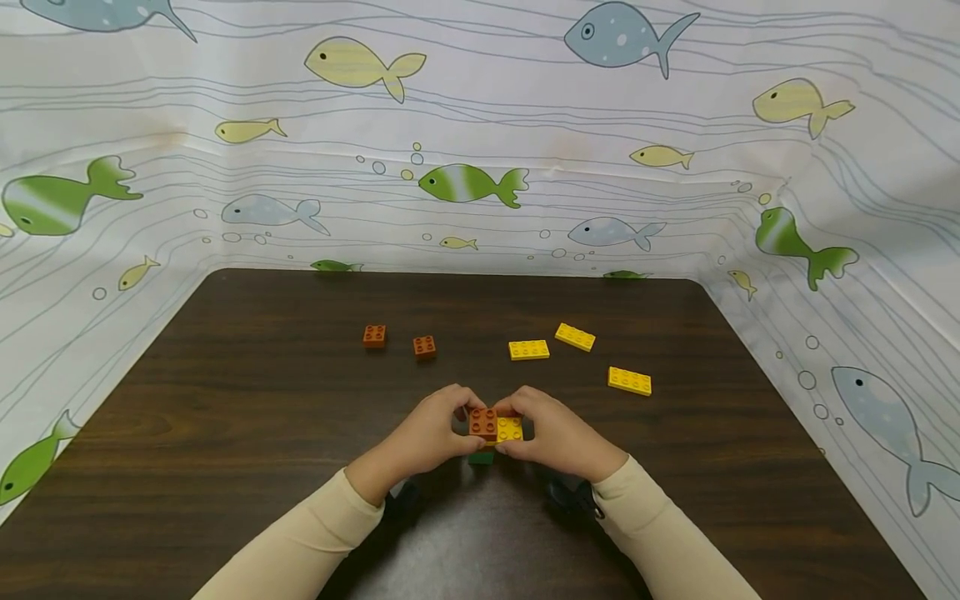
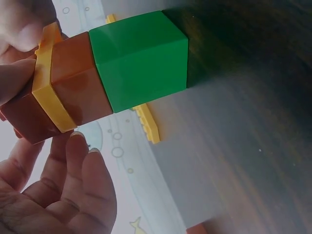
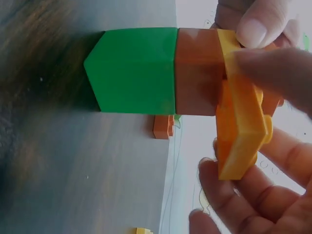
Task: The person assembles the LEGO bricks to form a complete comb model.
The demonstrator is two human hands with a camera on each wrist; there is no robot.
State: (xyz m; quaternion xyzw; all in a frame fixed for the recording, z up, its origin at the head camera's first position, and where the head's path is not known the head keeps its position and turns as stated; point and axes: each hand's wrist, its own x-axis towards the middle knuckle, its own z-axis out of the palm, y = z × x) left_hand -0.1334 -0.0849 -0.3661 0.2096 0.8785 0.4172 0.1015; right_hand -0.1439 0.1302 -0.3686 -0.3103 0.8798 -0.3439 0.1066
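Note:
A small tower of toy building bricks stands upright on the table between the two hands. Its base is a green block (image 2: 141, 63), with a brown brick (image 3: 197, 73) on it. Across that lies a yellow plate (image 1: 510, 429), jutting out to the right. The top brown brick (image 1: 482, 423) sits on the plate's left half. My left hand (image 1: 423, 429) grips this top brick between thumb and fingers. On the other side, my right hand (image 1: 558, 429) pinches the overhanging end of the yellow plate, thumb on the near side and fingers on the far side.
Farther back on the dark wooden table (image 1: 262, 392), two brown bricks (image 1: 375, 337) lie to the left. Three yellow plates (image 1: 528, 350) are spread out at the back right. A white fish-patterned sheet (image 1: 480, 108) rises behind the table and along both sides.

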